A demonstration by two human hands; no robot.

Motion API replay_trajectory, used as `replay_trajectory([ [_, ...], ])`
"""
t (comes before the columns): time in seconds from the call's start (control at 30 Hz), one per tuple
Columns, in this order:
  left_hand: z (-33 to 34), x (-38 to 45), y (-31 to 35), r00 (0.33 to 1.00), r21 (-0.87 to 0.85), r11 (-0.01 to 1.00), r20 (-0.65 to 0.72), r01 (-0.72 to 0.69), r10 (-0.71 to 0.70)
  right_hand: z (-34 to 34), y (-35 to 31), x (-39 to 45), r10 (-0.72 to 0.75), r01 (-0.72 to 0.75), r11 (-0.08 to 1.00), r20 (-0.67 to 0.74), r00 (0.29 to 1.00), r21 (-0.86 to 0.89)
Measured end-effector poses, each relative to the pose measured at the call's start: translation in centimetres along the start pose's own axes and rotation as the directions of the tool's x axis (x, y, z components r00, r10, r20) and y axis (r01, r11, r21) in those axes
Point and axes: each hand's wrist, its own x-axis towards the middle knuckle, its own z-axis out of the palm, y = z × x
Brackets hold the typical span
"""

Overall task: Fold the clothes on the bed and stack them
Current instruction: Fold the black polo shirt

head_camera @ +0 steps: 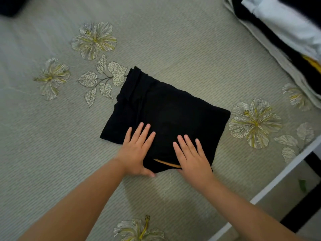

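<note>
A black garment (166, 108), folded into a rough rectangle, lies in the middle of the bed (173, 40), which has a grey-green flowered cover. A thin orange strip shows at its near edge. My left hand (136, 151) presses flat on the garment's near left part, fingers straight and spread. My right hand (192, 158) lies flat on the near right part, fingers straight too. Both palms overlap the near edge of the cloth.
A stack of folded clothes (284, 32), in white, black and yellow, sits at the bed's far right corner. The bed's white edge (281, 176) runs along the lower right, with floor beyond it. A dark item (10, 6) lies at the far left corner.
</note>
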Motion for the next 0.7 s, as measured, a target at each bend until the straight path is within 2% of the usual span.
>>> replay_trajectory([
  [0.07, -0.1, -0.1, 0.4, 1.000, -0.004, 1.000, 0.008, 0.015, -0.015, -0.1, 0.1, 0.1, 0.000, -0.001, 1.000, -0.055, 0.998, -0.004],
  [0.2, -0.6, -0.2, 0.8, 0.991, -0.040, 0.994, -0.088, 0.097, -0.100, -0.6, 1.0, 0.2, -0.019, 0.013, 0.999, -0.150, 0.988, -0.040],
  [0.33, -1.0, 0.2, 1.2, 0.985, -0.080, 0.991, -0.131, 0.104, -0.114, -2.0, 1.7, 0.4, -0.076, 0.074, 0.997, -0.080, 0.994, -0.030],
  [0.47, -3.4, -0.1, 2.1, 0.981, -0.109, 0.990, -0.162, 0.085, -0.102, -5.2, 2.9, 0.4, -0.023, 0.022, 0.998, 0.013, 1.000, 0.053],
  [0.6, -9.0, -2.2, 2.9, 0.953, -0.153, 0.988, -0.296, 0.021, -0.066, -11.2, 4.7, -0.3, -0.027, 0.007, 0.990, 0.146, 0.989, 0.140],
  [0.7, -14.3, -2.8, 3.5, 0.915, -0.172, 0.984, -0.402, -0.040, -0.033, -15.3, 6.7, -0.7, 0.038, -0.070, 0.958, 0.121, 0.992, 0.278],
])
